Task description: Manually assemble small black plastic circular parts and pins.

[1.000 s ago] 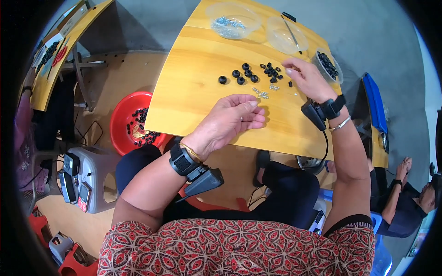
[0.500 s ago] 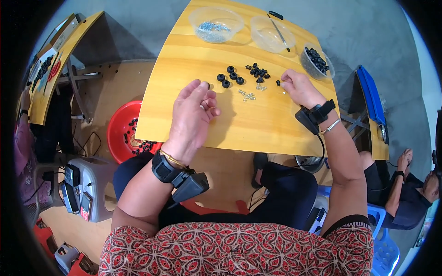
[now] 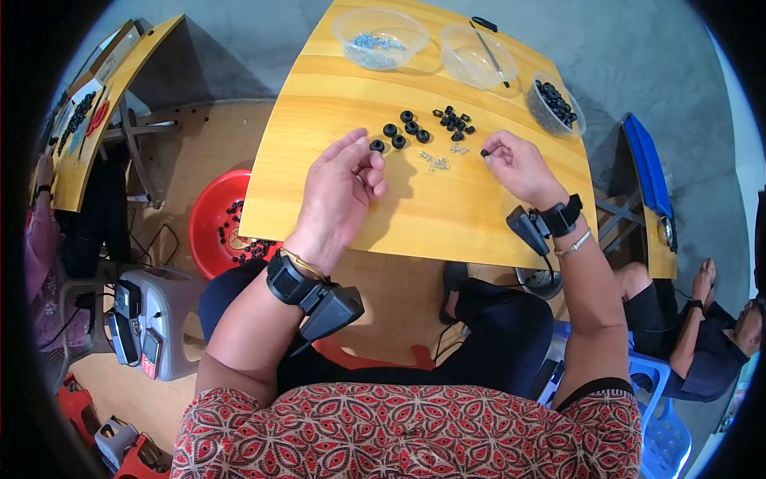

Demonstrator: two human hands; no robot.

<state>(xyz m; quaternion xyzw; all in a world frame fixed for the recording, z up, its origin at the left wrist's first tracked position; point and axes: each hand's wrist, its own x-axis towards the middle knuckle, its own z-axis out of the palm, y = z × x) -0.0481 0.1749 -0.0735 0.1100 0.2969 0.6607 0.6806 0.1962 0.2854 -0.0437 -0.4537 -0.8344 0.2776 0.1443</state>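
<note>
My left hand [image 3: 339, 191] is at the left of the tabletop, thumb and forefinger closed on a round black bead-like piece [image 3: 377, 145] with a hole in its top. Its other fingers curl loosely. Several similar round black pieces [image 3: 411, 128] lie just beyond it. On the right, my right hand [image 3: 520, 166] pinches a small black fitting [image 3: 484, 152] at its fingertips. Between the hands are a cluster of small black fittings [image 3: 455, 122] and several tiny clear pieces [image 3: 435, 162].
Clear plastic bowls stand at the back: one with small bluish clear pieces [image 3: 380, 40], one with a black pen-like tool [image 3: 491, 56] across it. A bowl of black parts [image 3: 554, 108] is at the right edge. A red basin [image 3: 209, 227] sits on the floor; people sit on both sides.
My left hand has shifted slightly right, bringing the round black piece into fuller view. My right fingertips have closed on the small black fitting that lay beside them; the white bit there no longer shows.
</note>
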